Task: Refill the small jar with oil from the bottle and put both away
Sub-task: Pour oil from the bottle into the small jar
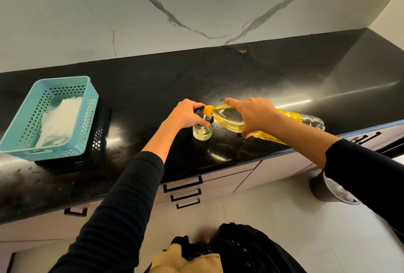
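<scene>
The small jar stands on the black surface near its front edge, with a shallow pool of pale oil in its bottom; the left hand grips it, fingers curled round its rim. The right hand is clasped round the oil bottle, which is tipped almost level, its orange neck over the jar's mouth and a thin stream falling in. Well to the left sits a teal basket holding white paper
</scene>
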